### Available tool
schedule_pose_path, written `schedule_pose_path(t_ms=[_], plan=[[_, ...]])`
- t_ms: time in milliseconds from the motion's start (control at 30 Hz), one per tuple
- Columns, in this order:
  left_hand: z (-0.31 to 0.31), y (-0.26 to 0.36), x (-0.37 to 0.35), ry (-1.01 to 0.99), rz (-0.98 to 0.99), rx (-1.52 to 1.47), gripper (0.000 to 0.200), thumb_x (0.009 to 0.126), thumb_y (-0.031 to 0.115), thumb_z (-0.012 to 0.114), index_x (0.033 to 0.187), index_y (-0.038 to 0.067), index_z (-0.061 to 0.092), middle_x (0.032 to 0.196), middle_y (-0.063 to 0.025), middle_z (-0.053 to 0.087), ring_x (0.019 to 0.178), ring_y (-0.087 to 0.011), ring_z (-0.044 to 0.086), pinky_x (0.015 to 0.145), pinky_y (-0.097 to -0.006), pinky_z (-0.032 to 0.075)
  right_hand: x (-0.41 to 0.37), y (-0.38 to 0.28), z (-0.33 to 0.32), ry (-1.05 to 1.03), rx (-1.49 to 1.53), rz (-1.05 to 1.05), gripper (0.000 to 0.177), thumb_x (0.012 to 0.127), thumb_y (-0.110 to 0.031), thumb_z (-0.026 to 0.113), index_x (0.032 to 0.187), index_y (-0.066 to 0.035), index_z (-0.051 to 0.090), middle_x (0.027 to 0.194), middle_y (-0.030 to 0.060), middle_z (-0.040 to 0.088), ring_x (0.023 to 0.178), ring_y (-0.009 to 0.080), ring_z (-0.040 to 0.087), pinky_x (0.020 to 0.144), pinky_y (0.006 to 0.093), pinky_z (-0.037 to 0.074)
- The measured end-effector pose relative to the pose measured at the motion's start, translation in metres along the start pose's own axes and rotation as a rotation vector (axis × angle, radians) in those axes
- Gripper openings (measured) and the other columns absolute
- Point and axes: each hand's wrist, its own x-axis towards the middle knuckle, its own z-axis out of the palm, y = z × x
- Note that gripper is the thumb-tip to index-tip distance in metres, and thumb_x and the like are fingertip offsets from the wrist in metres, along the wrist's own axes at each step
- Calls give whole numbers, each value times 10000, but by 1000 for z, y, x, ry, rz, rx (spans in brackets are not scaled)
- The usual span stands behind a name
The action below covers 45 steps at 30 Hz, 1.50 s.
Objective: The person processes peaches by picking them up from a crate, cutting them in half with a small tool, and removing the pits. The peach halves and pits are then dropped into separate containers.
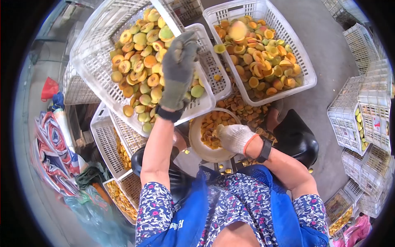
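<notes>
and there was the left hand (180, 66), in a grey-green work glove, out over the near right side of the big white plastic crate (197, 108) on the left, fingers bent in, more closed than spread! whether it had hold of anything, i couldn't tell from my end. the right hand (236, 138), in a white knit glove with an orange cuff, was down at the round cream basin (210, 155) between the knees, fingers partly curled and pointing into it; its grip was hidden from me too.

that left crate sat tilted towards the person, i reckoned to keep its load within easy reach, and the basin was tucked in close, likely to spare the right arm a stretch.

now the fruit! yellow-orange fruit halves (150, 61) with green-tinged skins filled the left crate, some cut face up with brown centres. over in the white slatted crate (284, 95) on the far right, the orange fruit pieces (263, 61) looked hollow and cupped, with one pale blurred fruit piece (238, 31) above them, seemingly in mid-air. small orange-brown bits (212, 127) lay in the basin.
</notes>
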Motion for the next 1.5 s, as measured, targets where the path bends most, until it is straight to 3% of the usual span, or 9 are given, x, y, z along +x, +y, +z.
schedule_pose_path(t_ms=[233, 400, 533, 633, 767, 967, 1033, 1233, 1500], plan=[[111, -94, 68, -497, -32, 1287, 371, 908, 199, 515, 1247, 66, 588, 1229, -165, 597, 1158, -324, 571, 858, -476, 503, -10, 5, 1, 26, -55, -67, 191, 849, -185, 527, 932, -25, 592, 678, 157, 658, 627, 334, 665, 530, 451, 516], [121, -108, 80, -484, -111, 1464, 270, 904, 145, 508, 1084, 12, 658, 1070, -194, 668, 1006, -322, 657, 778, -422, 539, -22, 16, -1, 156, -83, -199, 204, 833, -182, 553, 939, -10, 575, 596, 162, 616, 535, 345, 626, 464, 444, 487], [121, -91, 85, -266, -409, 1235, 265, 912, 155, 511, 1099, 49, 665, 1075, -148, 681, 986, -300, 666, 783, -406, 538, -23, 20, -11, 149, -108, -165, 249, 837, -196, 547, 985, 2, 575, 601, 166, 617, 553, 348, 633, 478, 445, 494], [124, -119, 98, -615, -261, 1366, 295, 900, 211, 542, 1132, 65, 649, 1062, -151, 683, 992, -323, 658, 839, -415, 521, -18, 27, -10, 68, -129, -109, 289, 847, -215, 537, 1015, 18, 565, 614, 177, 621, 585, 357, 642, 502, 454, 504], [116, -57, 84, -342, 19, 640, 391, 853, 208, 612, 1211, 52, 595, 1180, -199, 616, 1126, -339, 583, 930, -396, 484, -17, 25, -10, 21, -106, -14, 317, 866, -243, 525, 1039, 21, 553, 650, 189, 631, 621, 373, 645, 538, 476, 514], [17, 16, 40, 434, 786, 542, 220, 855, 77, 628, 1073, 105, 636, 983, -90, 656, 919, -295, 632, 847, -376, 510, -23, 18, -20, 82, -143, -30, 282, 872, -259, 540, 1029, -28, 584, 675, 182, 637, 633, 369, 644, 541, 479, 512], [-29, -5, 51, 604, 388, 495, 208, 833, 63, 628, 1038, 95, 643, 970, -91, 651, 907, -290, 625, 822, -390, 502, -21, 24, -13, 96, -157, -80, 261, 873, -254, 544, 1019, -45, 597, 675, 179, 637, 628, 365, 643, 535, 474, 511], [-80, -96, 101, -43, 196, 865, 496, 799, 127, 657, 1274, 149, 514, 1284, -124, 546, 1176, -310, 524, 970, -402, 452, -1, 33, 4, 104, -204, -132, 199, 874, -231, 530, 986, -97, 624, 672, 157, 635, 597, 350, 634, 524, 461, 510], [-85, -83, 34, 28, 39, 717, 465, 834, 192, 670, 1271, 101, 538, 1199, -119, 597, 1059, -261, 592, 884, -375, 500, 16, 33, -8, 2, -66, -331, 265, 857, -221, 520, 1056, -56, 577, 825, 220, 639, 758, 418, 628, 653, 499, 516]])
